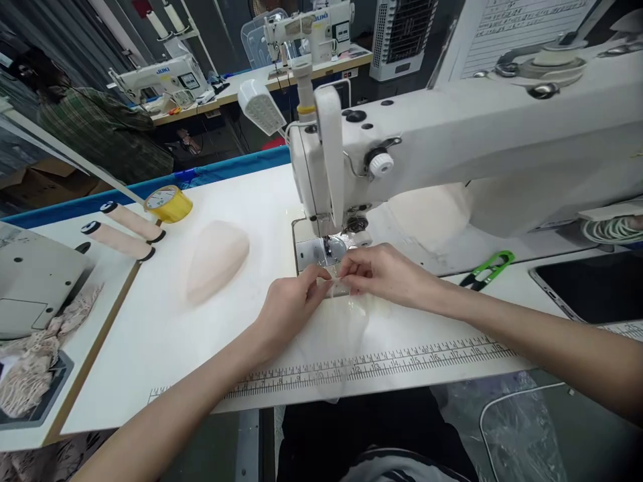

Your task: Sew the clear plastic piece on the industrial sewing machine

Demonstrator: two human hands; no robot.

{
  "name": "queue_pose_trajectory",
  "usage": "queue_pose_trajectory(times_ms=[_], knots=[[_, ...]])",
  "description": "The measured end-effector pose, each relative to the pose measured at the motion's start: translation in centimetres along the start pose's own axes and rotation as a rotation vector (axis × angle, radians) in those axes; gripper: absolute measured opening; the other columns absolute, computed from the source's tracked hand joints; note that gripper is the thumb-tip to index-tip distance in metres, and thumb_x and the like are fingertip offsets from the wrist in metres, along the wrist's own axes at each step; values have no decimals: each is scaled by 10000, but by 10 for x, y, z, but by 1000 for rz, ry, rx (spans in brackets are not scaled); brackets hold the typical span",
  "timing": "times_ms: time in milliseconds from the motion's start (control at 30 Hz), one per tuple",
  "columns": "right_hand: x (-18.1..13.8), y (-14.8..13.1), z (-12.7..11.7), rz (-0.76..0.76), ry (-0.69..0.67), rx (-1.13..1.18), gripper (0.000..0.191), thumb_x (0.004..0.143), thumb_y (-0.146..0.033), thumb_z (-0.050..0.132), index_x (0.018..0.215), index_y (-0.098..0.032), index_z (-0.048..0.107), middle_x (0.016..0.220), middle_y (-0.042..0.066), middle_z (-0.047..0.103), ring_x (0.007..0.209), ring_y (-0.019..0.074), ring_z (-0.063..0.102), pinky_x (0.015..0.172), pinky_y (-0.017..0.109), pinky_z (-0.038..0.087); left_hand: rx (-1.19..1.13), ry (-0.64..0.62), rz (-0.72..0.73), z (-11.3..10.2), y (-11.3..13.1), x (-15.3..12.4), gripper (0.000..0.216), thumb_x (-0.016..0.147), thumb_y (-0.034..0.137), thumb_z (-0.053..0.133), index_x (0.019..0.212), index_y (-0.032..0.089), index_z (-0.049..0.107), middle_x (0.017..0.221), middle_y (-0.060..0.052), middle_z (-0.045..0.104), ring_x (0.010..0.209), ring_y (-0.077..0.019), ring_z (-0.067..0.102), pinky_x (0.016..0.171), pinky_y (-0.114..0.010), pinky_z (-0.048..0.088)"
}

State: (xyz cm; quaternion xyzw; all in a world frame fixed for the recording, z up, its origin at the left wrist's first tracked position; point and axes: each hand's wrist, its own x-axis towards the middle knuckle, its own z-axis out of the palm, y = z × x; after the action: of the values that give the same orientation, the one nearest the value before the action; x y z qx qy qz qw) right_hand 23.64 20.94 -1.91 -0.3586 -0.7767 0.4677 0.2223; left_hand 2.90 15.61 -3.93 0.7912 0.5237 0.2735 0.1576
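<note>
Just in front of the sewing machine's presser foot (327,249), my left hand (291,304) and my right hand (382,274) meet with thumbs and fingertips pinched together. Between them they hold the edge of a thin, see-through piece of fabric (346,325). It trails down over the table's printed ruler to the front edge and is hard to make out against the white top. The metal needle plate (309,253) lies just beyond my fingertips. To the left, a pale beige curved fabric piece (218,258) rests flat on the table.
Green-handled thread snips (487,270) and a black phone (595,284) lie right. More pale fabric (429,211) sits under the machine arm (467,127). At left are yellow tape (169,203), two thread cones (120,239) and another machine (37,281). A person (95,127) works behind.
</note>
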Motion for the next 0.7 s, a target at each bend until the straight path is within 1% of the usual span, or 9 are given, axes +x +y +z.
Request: queue_pose_trajectory(times_ms=[100,167,233,333,467,633,700], knots=[[4,5,0,-90,65,-163,102,839,-125,587,813,-180,670,660,-28,648,600,128,621,566,224,457,9,-37,1,3,-4,8,183,945,236,514,1025,214,677,553,61,557,456,-68,442,505,-181,347],[4,7,1,-115,88,-208,109,852,-125,588,820,-183,675,642,-33,642,587,127,616,561,224,457,-29,-45,-9,6,-5,12,204,950,237,515,1034,224,700,573,48,609,450,-71,466,500,-186,373],[3,9,3,-121,115,-187,98,868,-148,592,832,-183,676,662,-28,655,593,129,625,559,224,478,-76,-14,-5,10,-6,13,198,946,241,530,1013,223,715,585,41,638,437,-70,467,482,-186,381],[-1,13,7,-139,165,-126,78,882,-194,603,896,-177,678,718,-7,681,625,136,646,568,226,515,-112,47,20,15,-7,10,185,942,236,538,979,216,719,663,27,694,452,-65,497,480,-178,405],[-4,16,12,-232,204,-150,125,910,-194,578,992,-158,665,772,17,695,667,140,662,594,225,535,-46,94,66,18,-11,6,204,956,237,506,958,196,706,677,18,705,446,-62,521,465,-177,406],[-6,16,15,-305,205,-173,115,936,-176,553,1018,-172,633,746,-4,671,636,125,635,556,207,517,-12,110,87,16,-10,4,207,971,259,492,947,191,686,604,40,665,436,-61,518,447,-173,388],[-6,16,16,-318,204,-167,105,942,-175,551,1019,-174,622,757,-6,669,641,121,631,553,202,513,-11,116,87,15,-9,4,205,975,264,490,951,191,680,604,45,665,440,-60,526,448,-171,392]])
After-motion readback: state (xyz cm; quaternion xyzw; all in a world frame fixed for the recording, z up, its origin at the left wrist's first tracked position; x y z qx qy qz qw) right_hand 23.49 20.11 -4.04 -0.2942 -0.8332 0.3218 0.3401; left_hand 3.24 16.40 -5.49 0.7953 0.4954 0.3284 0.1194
